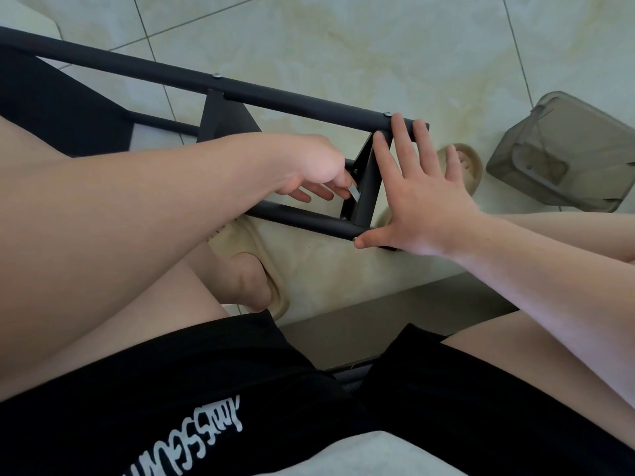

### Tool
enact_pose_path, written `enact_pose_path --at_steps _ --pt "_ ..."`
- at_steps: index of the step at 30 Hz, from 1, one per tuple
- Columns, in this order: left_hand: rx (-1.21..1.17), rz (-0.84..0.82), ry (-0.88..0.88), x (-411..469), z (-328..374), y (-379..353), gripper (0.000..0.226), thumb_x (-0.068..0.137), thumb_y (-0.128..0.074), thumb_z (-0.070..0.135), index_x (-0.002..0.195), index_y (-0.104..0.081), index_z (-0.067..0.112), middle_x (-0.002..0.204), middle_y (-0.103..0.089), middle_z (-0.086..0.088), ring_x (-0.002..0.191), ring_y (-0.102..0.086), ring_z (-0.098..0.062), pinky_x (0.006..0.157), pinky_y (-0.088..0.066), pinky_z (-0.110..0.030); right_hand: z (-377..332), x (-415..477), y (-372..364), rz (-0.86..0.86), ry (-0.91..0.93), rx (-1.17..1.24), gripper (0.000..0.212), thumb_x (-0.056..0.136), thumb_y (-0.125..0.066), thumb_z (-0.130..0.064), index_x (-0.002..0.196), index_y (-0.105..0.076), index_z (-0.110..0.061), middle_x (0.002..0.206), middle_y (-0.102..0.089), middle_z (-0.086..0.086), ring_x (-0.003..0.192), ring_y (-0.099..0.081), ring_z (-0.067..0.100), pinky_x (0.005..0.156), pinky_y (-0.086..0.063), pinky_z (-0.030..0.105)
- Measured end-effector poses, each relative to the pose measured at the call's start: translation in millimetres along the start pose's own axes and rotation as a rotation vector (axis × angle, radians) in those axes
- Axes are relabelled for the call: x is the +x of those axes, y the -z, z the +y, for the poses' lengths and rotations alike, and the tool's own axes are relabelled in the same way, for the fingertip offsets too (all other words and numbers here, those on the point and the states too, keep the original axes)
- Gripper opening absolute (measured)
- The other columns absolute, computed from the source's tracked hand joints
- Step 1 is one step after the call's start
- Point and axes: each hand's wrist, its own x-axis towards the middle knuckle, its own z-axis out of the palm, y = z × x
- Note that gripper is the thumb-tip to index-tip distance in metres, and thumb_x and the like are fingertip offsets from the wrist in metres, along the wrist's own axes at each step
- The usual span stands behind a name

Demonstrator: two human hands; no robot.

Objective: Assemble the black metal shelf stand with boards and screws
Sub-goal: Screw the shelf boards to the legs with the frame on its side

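The black metal shelf stand (275,97) lies on its side across the tiled floor, its long tubes running from upper left to centre right. My left hand (316,166) reaches inside the frame and pinches a small flat silver wrench (354,192) against a screw on the black end bracket (364,173). My right hand (422,201) is spread flat over the stand's end, fingers on the upper tube and thumb on the lower tube (309,219). Silver screw heads (216,75) show on the upper tube. A dark board (62,111) sits in the frame at the left.
A grey translucent plastic box (563,152) lies on the floor at the right. My feet in beige slippers (251,255) rest under and beside the stand. My bare knees and black shorts fill the lower view.
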Motion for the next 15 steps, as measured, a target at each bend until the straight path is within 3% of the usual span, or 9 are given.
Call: enact_pose_path --at_steps 7,15 --pt "0.061 0.011 -0.022 0.2 -2.1 2.2 0.011 0.101 -0.055 0.021 0.097 -0.065 0.024 0.090 -0.073 0.012 0.101 -0.062 -0.009 0.080 -0.044 -0.033 -0.2 -1.0 1.5 -0.012 -0.001 0.006 0.145 0.062 -0.063 -0.089 0.157 0.021 -0.019 0.162 0.035 0.003 0.150 0.029 0.029 0.122 0.000 0.063" --pt "0.149 0.007 -0.056 -2.6 -4.7 2.8 0.014 0.100 -0.053 0.016 0.096 -0.065 0.022 0.093 -0.072 0.011 0.101 -0.061 -0.008 0.086 -0.043 -0.034 -0.6 -1.2 3.3 -0.019 0.001 0.002 0.143 0.062 -0.063 -0.088 0.157 0.021 -0.020 0.161 0.035 0.003 0.150 0.029 0.029 0.122 0.000 0.064"
